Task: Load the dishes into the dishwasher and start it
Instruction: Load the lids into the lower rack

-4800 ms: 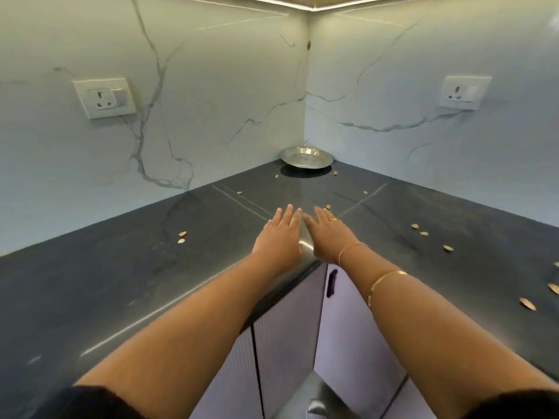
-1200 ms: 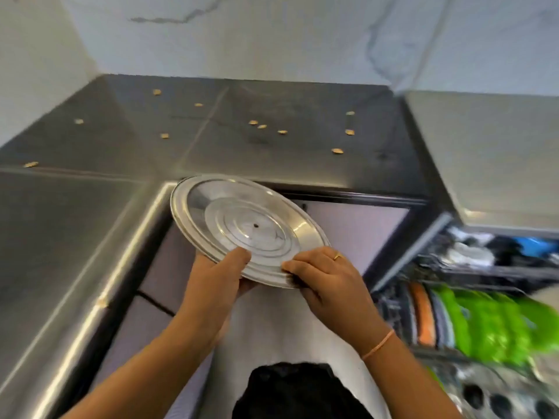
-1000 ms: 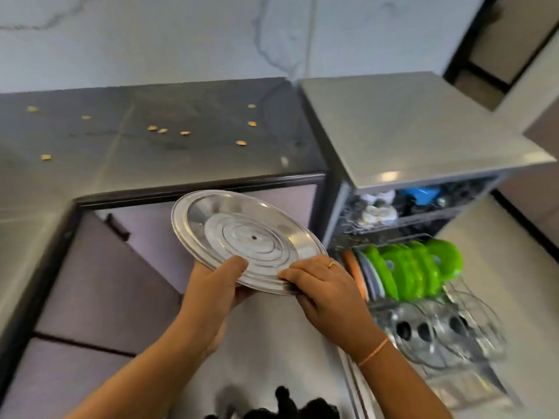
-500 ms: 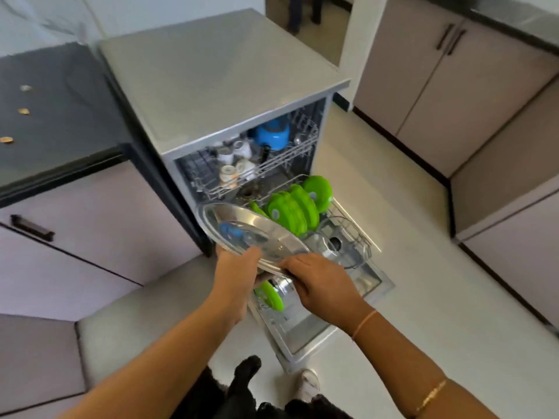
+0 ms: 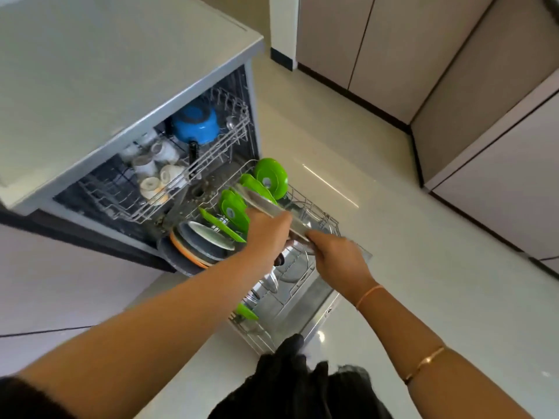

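Note:
A round steel plate (image 5: 272,207) is held tilted, nearly on edge, over the pulled-out lower rack (image 5: 320,219) of the open dishwasher (image 5: 121,71). My left hand (image 5: 267,234) grips its near left rim. My right hand (image 5: 338,258) pinches the near right rim. Green plates (image 5: 269,176) stand in the rack just behind the steel plate, and more green plates (image 5: 234,211) stand to its left. Grey and orange plates (image 5: 196,246) fill the rack's left end. Steel pots (image 5: 290,267) lie below my hands.
The upper rack (image 5: 181,182) sticks out with white cups (image 5: 157,167) and a blue pot (image 5: 196,125). The lowered door (image 5: 317,306) lies open over the pale floor (image 5: 393,237). Beige cabinets (image 5: 484,116) line the right side.
I turned from the counter corner to the dishwasher carrying the steel plate in both hands. In the last half second the plate tipped from flat toward upright and moved down among the green plates.

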Available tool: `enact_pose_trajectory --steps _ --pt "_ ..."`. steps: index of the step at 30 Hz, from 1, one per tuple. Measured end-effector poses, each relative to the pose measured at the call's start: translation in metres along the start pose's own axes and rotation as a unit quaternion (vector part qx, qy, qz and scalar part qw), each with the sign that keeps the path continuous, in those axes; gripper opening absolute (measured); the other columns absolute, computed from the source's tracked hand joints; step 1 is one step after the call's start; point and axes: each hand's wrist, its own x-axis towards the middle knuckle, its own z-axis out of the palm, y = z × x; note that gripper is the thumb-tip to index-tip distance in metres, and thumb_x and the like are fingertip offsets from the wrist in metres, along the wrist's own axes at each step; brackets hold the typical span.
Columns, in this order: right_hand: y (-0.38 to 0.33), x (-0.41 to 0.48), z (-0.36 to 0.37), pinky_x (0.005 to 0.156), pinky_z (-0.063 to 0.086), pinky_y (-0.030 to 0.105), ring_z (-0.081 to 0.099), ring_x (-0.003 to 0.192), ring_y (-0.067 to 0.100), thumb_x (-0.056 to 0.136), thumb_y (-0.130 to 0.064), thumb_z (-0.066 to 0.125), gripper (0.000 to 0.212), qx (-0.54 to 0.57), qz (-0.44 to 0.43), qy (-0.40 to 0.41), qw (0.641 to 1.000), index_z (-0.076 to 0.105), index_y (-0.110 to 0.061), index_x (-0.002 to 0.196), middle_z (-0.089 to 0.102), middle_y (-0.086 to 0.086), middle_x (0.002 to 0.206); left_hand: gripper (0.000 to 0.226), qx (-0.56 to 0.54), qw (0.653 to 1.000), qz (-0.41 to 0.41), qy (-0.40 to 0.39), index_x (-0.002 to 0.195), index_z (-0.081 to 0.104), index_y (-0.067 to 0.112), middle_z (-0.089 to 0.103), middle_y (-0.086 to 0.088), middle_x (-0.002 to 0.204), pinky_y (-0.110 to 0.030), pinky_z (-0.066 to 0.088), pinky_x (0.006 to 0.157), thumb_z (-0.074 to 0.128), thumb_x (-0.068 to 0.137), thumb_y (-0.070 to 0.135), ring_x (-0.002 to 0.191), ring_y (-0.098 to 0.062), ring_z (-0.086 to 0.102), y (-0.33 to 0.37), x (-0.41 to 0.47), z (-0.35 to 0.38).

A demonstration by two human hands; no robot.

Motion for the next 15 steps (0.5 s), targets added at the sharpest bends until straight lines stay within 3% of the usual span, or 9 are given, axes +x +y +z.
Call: enact_pose_trajectory --steps 3,5,8,11,13,15 --pt "0.038 0.032 0.008 0.064 0.051 0.038 0.061 0.07 0.033 0.093 -0.006 0.047 0.02 -0.003 0.019 -0.007 1.0 0.06 -0.011 0.106 0.066 0.011 0.084 0.06 0.044 0.999 0.011 0.006 0.136 0.023 0.006 0.056 -0.01 0.085 -0.046 0.056 0.076 0.056 0.086 0.005 0.07 -0.02 0.059 0.001 0.046 0.029" --pt "0.067 0.055 0.015 0.065 0.05 0.038 0.061 0.07 0.034 0.094 -0.006 0.047 0.017 0.012 0.026 -0.004 1.0 0.061 -0.009 0.104 0.067 0.013 0.081 0.063 0.071 0.997 0.017 0.012 0.134 0.023 0.004 0.055 -0.013 0.092 -0.047 0.055 0.082 0.058 0.083 0.011 0.079 -0.024 0.058 -0.002 0.081 0.054" --pt "0.106 0.091 0.021 0.066 0.047 0.034 0.058 0.068 0.029 0.093 -0.005 0.048 0.015 0.045 0.048 0.008 0.998 0.061 -0.008 0.099 0.064 0.011 0.076 0.076 0.102 0.994 0.043 0.014 0.134 0.027 0.0 0.056 -0.014 0.112 -0.038 0.053 0.088 0.064 0.075 0.029 0.098 -0.027 0.058 -0.009 0.136 0.087" --pt "0.146 0.129 0.03 0.069 0.048 0.035 0.059 0.073 0.028 0.092 -0.006 0.048 0.014 0.085 0.064 0.02 0.994 0.06 -0.009 0.097 0.064 0.01 0.079 0.081 0.147 0.982 0.117 0.017 0.147 0.013 0.005 0.044 -0.009 0.138 -0.021 0.032 0.094 0.054 0.09 0.045 0.124 -0.022 0.046 -0.014 0.182 0.119" --pt "0.169 0.15 0.034 0.065 0.044 0.029 0.056 0.075 0.023 0.092 -0.007 0.049 0.014 0.113 0.091 0.016 0.989 0.061 -0.012 0.098 0.062 0.005 0.082 0.08 0.177 0.971 0.163 0.007 0.151 0.003 0.01 0.028 -0.006 0.153 -0.019 0.025 0.098 0.04 0.095 0.052 0.137 -0.02 0.033 -0.024 0.207 0.131" --pt "0.194 0.167 0.037 0.063 0.034 0.026 0.052 0.077 0.02 0.091 -0.007 0.051 0.013 0.132 0.111 0.01 0.985 0.061 -0.014 0.096 0.058 0.002 0.082 0.066 0.207 0.955 0.211 0.014 0.15 0.015 0.01 0.033 -0.006 0.15 -0.021 0.028 0.102 0.035 0.098 0.047 0.134 -0.019 0.037 -0.043 0.231 0.137"
